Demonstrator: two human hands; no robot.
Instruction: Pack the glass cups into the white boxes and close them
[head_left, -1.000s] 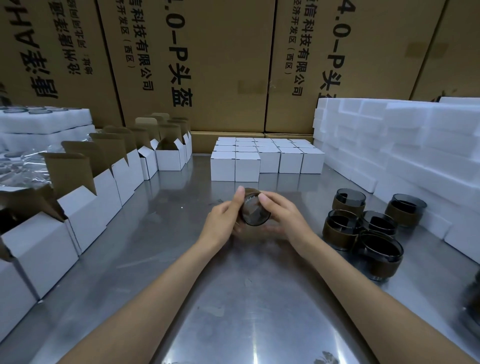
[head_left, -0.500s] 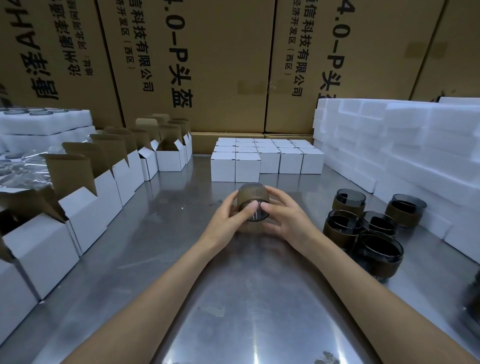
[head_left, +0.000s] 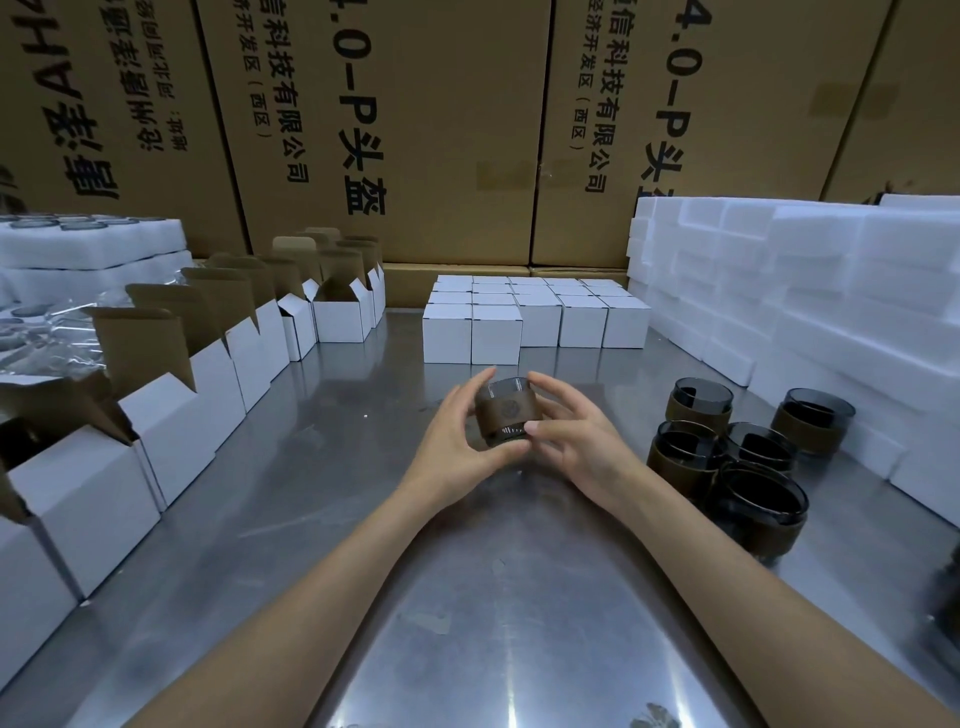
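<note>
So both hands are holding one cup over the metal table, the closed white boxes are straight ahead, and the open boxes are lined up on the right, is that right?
Not quite. The open boxes are lined up on the left, not the right; the head view shows this. The rest holds: the left hand and right hand hold one cup over the metal table, with the closed white boxes straight ahead.

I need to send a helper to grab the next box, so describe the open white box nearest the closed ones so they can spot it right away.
Start at the block of closed white boxes at the back of the steel table. Just left of it, the row of open boxes ends. The last open box there faces forward, its brown flap upright, closest to the closed block.
</note>
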